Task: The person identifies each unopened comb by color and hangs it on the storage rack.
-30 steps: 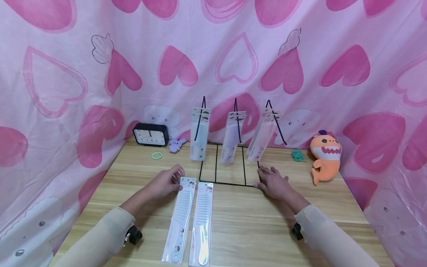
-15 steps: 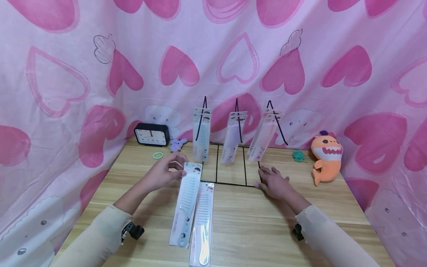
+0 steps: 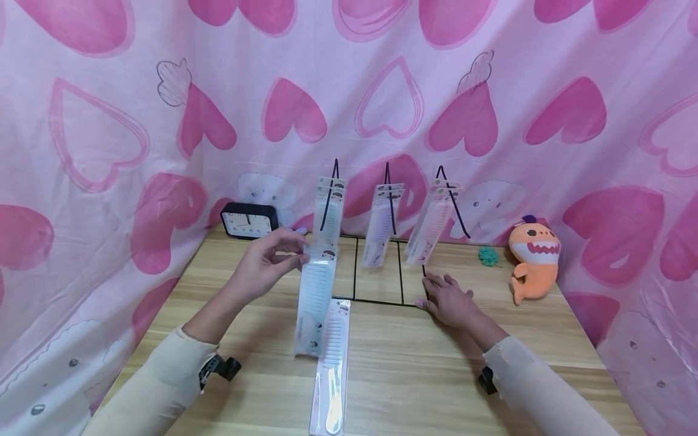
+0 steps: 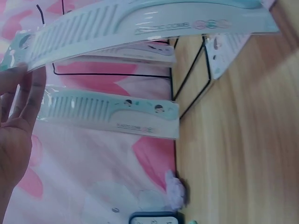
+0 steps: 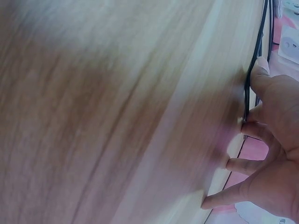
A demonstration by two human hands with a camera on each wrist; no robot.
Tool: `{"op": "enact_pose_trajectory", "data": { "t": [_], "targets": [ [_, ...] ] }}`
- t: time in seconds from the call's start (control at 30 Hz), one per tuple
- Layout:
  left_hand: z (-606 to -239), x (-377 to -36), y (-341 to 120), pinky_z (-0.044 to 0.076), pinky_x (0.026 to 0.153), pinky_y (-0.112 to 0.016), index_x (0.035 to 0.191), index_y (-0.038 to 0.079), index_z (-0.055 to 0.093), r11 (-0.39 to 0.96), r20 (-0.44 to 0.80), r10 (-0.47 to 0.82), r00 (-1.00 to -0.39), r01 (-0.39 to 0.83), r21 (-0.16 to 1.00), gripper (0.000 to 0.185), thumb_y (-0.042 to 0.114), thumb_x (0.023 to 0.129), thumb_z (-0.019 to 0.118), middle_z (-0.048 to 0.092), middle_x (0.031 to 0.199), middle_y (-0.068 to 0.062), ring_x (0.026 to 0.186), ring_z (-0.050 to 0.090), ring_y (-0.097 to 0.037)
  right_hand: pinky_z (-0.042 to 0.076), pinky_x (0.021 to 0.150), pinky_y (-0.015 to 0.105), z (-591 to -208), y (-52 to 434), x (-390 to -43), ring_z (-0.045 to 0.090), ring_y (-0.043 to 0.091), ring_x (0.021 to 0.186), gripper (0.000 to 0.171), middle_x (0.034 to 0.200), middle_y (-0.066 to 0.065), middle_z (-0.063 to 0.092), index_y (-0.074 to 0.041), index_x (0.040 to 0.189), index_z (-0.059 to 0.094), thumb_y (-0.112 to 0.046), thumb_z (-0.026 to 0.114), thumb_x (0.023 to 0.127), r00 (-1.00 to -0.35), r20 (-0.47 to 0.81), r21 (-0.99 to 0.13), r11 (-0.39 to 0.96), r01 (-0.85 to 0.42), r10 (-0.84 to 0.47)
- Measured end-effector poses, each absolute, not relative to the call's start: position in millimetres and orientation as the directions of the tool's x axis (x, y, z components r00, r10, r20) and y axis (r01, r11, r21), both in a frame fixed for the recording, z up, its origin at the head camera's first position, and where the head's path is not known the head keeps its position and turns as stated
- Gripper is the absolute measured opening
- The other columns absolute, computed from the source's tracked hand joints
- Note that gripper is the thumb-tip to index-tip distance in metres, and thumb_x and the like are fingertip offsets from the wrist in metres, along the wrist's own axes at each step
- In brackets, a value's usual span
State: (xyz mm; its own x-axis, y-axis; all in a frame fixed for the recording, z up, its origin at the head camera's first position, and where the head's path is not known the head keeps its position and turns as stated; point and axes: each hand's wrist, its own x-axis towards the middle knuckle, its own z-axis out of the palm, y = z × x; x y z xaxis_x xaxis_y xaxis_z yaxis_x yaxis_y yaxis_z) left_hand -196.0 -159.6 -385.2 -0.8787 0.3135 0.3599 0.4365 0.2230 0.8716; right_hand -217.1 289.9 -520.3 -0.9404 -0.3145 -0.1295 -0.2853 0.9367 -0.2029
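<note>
- Where a pink heart-print curtain [image 3: 109,121] closes in the scene on three sides, a light wooden tabletop [image 3: 414,369] carries everything else.
- A black wire display rack [image 3: 376,266] stands at the back centre of the tabletop, with three upright hooks; packaged combs hang from each hook.
- The left hand [image 3: 267,266] pinches the top of a packaged blue-green comb [image 3: 315,297] between thumb and fingertips. The pack hangs upright, clear of the tabletop, just in front of the rack's left hook.
- The right hand [image 3: 447,300] lies flat with relaxed, straight fingers, pressing on the rack's front right corner and gripping nothing.
- A second packaged comb [image 3: 331,375], white, lies flat on the tabletop, its top end just below the lifted pack.
- An orange plush shark [image 3: 533,257] sits at the far right; a black alarm clock [image 3: 248,221] stands at the far left.
- A small dark-green hair tie [image 3: 487,255] lies beside the plush toy.
- Judged from this: hanging the pack well calls for keeping the pinch high beside the card's hole, holding the pack square to the hook tip, and keeping the flat right hand steady so the light rack does not slide.
</note>
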Motion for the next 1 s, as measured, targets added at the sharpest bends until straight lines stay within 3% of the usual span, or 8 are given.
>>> {"op": "enact_pose_trajectory", "data": {
  "t": [0.13, 0.37, 0.77, 1.0],
  "targets": [
    [-380, -199, -156, 0.071, 0.086, -0.033, 0.134, 0.004, 0.070, 0.167, 0.439, 0.299, -0.848, 0.499, 0.850, 0.037, -0.009, 0.099, 0.075, 0.075, 0.132, -0.014, 0.106, 0.077, -0.015, 0.033, 0.098, 0.102, -520, 291, -216, 0.032, 0.064, 0.159, 0.073, 0.179, 0.018, 0.037, -0.005, 0.167, 0.046, -0.049, 0.063, 0.112, -0.938, -0.150, -0.223, 0.935, -0.277, -0.313],
    [-376, -204, -154, 0.070, 0.089, -0.030, 0.138, 0.001, 0.067, 0.163, 0.471, 0.268, -0.840, 0.522, 0.837, 0.041, -0.009, 0.099, 0.076, 0.075, 0.131, -0.005, 0.108, 0.075, -0.012, 0.035, 0.098, 0.102, -521, 290, -218, 0.033, 0.064, 0.159, 0.071, 0.179, 0.018, 0.037, -0.005, 0.167, 0.046, -0.047, 0.063, 0.112, -0.938, -0.148, -0.210, 0.937, -0.280, -0.313],
    [-373, -215, -149, 0.069, 0.091, -0.032, 0.136, 0.005, 0.072, 0.160, 0.492, 0.265, -0.829, 0.541, 0.826, 0.041, -0.009, 0.098, 0.077, 0.072, 0.140, -0.018, 0.111, 0.075, -0.010, 0.037, 0.094, 0.102, -523, 292, -218, 0.037, 0.064, 0.157, 0.072, 0.176, 0.020, 0.042, -0.004, 0.164, 0.051, -0.050, 0.064, 0.111, -0.940, -0.104, -0.196, 0.933, -0.301, -0.326],
    [-378, -229, -144, 0.070, 0.087, -0.030, 0.133, 0.008, 0.072, 0.197, 0.494, 0.232, -0.838, 0.538, 0.820, 0.039, -0.007, 0.098, 0.079, 0.074, 0.132, -0.014, 0.104, 0.076, -0.014, 0.037, 0.094, 0.102, -522, 291, -218, 0.037, 0.063, 0.157, 0.073, 0.177, 0.019, 0.042, -0.005, 0.165, 0.051, -0.052, 0.064, 0.110, -0.940, -0.109, -0.196, 0.934, -0.299, -0.324]
  ]
}}
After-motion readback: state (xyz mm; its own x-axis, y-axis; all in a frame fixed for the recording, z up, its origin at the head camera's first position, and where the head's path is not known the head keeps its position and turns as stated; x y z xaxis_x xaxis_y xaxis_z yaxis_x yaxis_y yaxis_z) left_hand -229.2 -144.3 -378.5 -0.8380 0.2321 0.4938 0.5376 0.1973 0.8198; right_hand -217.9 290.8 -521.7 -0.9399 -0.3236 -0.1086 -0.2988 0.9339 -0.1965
